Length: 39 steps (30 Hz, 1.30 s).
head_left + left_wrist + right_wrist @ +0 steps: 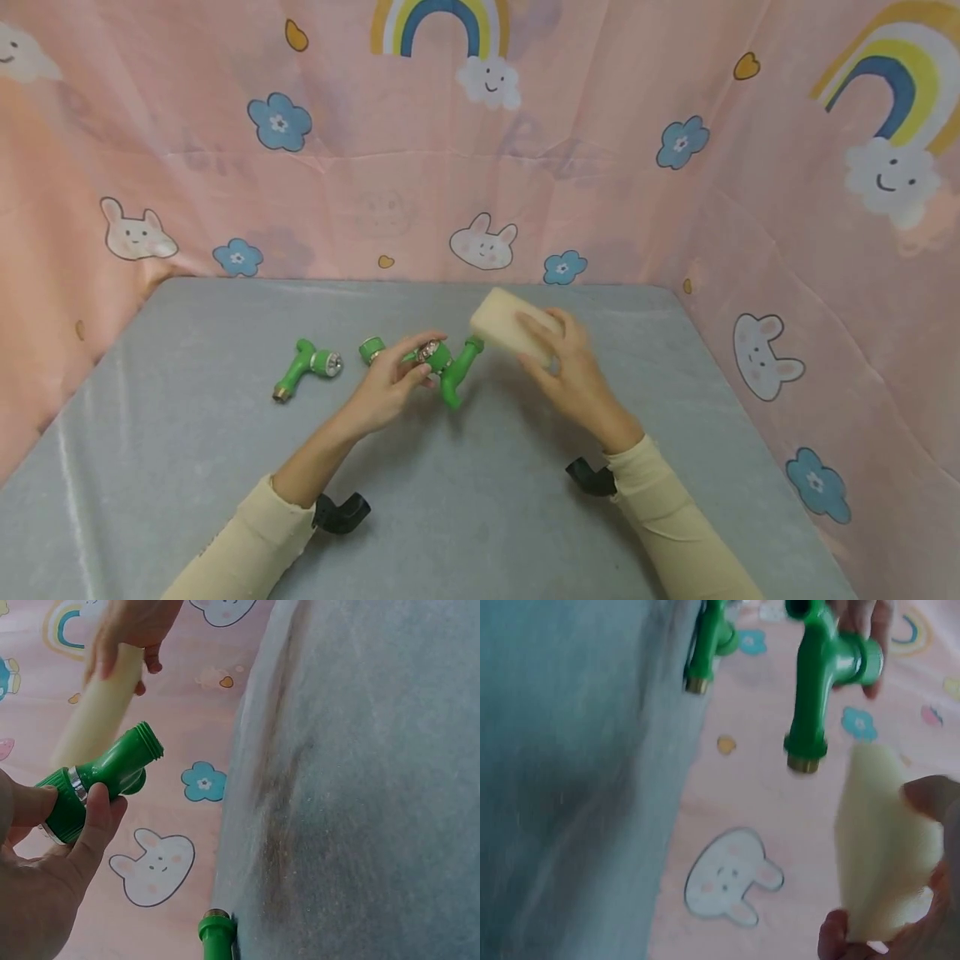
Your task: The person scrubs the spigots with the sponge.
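Observation:
My left hand [384,390] holds a green faucet [459,377] by its round knob end, thumb and fingers on either side. In the left wrist view the threaded end of this faucet [124,761] points up and to the right. A pale yellow sponge block [504,323] is gripped in my right hand [576,382], close to the faucet's brass-tipped end. The right wrist view shows the sponge [877,840] slightly blurred, just past that brass tip, with fingers and thumb along its sides.
Another green faucet [303,368] lies on the grey cloth-covered table [480,517] at the left. A further green faucet [371,349] lies partly hidden behind my left hand. A pink patterned curtain [337,200] stands behind the table and along its sides.

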Available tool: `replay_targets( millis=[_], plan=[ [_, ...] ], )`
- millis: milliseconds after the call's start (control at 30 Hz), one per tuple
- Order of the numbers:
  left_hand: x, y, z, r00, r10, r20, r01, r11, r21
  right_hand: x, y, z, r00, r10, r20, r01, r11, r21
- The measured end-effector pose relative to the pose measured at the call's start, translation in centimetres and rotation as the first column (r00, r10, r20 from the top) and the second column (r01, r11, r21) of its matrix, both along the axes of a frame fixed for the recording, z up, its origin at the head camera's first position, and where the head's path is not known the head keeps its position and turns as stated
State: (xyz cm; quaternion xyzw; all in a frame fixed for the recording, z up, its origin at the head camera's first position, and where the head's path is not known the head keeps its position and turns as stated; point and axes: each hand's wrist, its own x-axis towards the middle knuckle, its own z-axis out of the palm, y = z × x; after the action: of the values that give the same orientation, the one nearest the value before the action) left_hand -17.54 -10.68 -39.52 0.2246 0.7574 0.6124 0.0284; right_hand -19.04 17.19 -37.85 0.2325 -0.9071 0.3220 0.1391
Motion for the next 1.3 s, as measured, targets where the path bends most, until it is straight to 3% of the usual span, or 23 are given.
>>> replay_targets(
  millis=[100, 233, 467, 733, 867, 1033, 1300],
  plan=[
    [0.0, 0.2, 0.0, 1.000, -0.003, -0.021, 0.003, 1.000, 0.009, 0.4, -0.8, -0.1, 0.998, 0.057, -0.016, -0.057, 0.998, 0.006],
    [0.1, 0.3, 0.0, 1.000, 0.005, -0.028, -0.004, 1.000, 0.015, 1.0, -1.6, -0.3, 0.998, 0.064, -0.018, -0.063, 0.997, 0.041],
    [0.2, 0.4, 0.1, 1.000, 0.013, -0.026, -0.013, 1.000, 0.001, 0.8, -1.4, -0.4, 1.000, -0.004, -0.025, 0.005, 0.998, 0.062],
    [0.3, 0.5, 0.2, 0.999, -0.001, -0.033, 0.000, 1.000, -0.017, 0.1, 0.1, -0.4, 0.989, -0.144, -0.020, 0.144, 0.989, 0.030],
    [0.3, 0.5, 0.2, 0.999, 0.004, -0.051, -0.005, 1.000, -0.015, 0.3, -0.5, -0.2, 0.995, -0.088, -0.036, 0.088, 0.996, 0.005],
    [0.2, 0.5, 0.1, 0.999, 0.005, -0.047, -0.005, 1.000, -0.007, 1.2, -2.0, -0.5, 0.999, 0.022, -0.044, -0.019, 0.997, 0.072],
    [0.3, 0.4, 0.3, 0.999, -0.012, -0.045, 0.011, 1.000, -0.025, 1.0, -2.1, -0.6, 0.995, -0.060, -0.085, 0.070, 0.991, 0.116]
  ],
)
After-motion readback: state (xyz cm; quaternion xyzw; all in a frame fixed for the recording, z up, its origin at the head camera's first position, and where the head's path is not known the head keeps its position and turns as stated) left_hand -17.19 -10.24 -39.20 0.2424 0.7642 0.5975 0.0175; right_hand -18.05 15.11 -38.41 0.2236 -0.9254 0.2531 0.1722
